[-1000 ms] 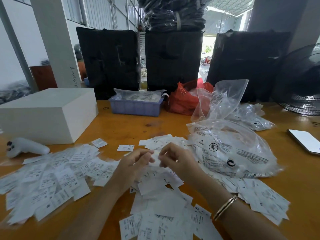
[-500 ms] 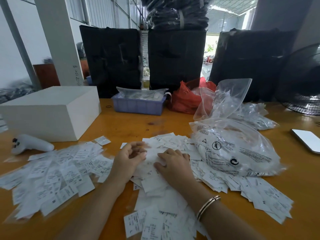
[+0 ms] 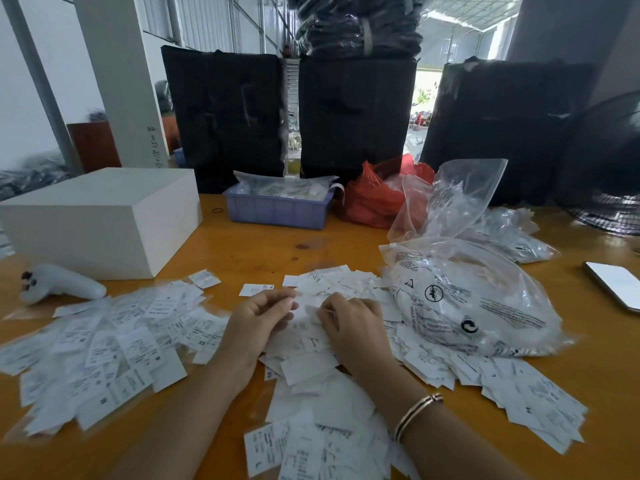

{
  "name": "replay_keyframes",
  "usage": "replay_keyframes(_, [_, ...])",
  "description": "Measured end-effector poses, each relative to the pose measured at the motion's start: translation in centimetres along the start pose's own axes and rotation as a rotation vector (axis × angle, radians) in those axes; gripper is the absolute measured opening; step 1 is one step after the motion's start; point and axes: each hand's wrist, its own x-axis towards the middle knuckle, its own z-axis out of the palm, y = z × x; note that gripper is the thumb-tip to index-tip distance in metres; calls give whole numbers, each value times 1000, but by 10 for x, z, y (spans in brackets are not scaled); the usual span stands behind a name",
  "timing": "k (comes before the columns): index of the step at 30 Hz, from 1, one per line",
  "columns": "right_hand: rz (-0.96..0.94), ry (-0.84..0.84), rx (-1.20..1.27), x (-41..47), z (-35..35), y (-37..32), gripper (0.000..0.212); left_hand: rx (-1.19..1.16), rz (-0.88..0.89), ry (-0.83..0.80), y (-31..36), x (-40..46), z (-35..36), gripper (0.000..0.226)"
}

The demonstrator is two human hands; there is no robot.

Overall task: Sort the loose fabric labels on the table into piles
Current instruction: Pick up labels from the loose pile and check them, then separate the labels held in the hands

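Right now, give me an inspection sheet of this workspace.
Surface: orange wooden table, bare patches between heaps.
Job's things: labels in a left pile, a middle heap and a right spread.
Clutter: white box, white controller, blue bin, red bag, clear bags, phone.
Hands: left hand and right hand, fingers curled on middle-heap labels.
Cables: nothing seen.
Surroundings: black bundles, fan.

I count two bare hands: my left hand point(image 3: 258, 318) and right hand point(image 3: 351, 323). There is one white rectangular box point(image 3: 100, 216), one lavender plastic bin point(image 3: 277, 211), one red plastic bag point(image 3: 372, 199), three black upright bundles point(image 3: 227, 112), and the white printed fabric labels point(image 3: 114, 344) are too many to count.
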Motion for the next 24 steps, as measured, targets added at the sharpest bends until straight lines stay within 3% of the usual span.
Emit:
replay_keyframes(4, [-7,-66,78,-1,0,-1,15,23,-1,-11,-1,-1,0,12])
replay_keyframes(7, [81,-56,318,0,-2,3,17,30,1,-12,-1,-1,0,10])
replay_keyframes(12, [222,94,670,0,-7,9,40,28,20,-30,-2,-1,0,17])
replay_keyframes(14, [191,103,697,0,-7,8,41,37,32,-31,-2,-1,1,18])
replay_keyframes(24, [87,-74,675,1,-6,3,10,266,120,-142,-2,-4,4,25])
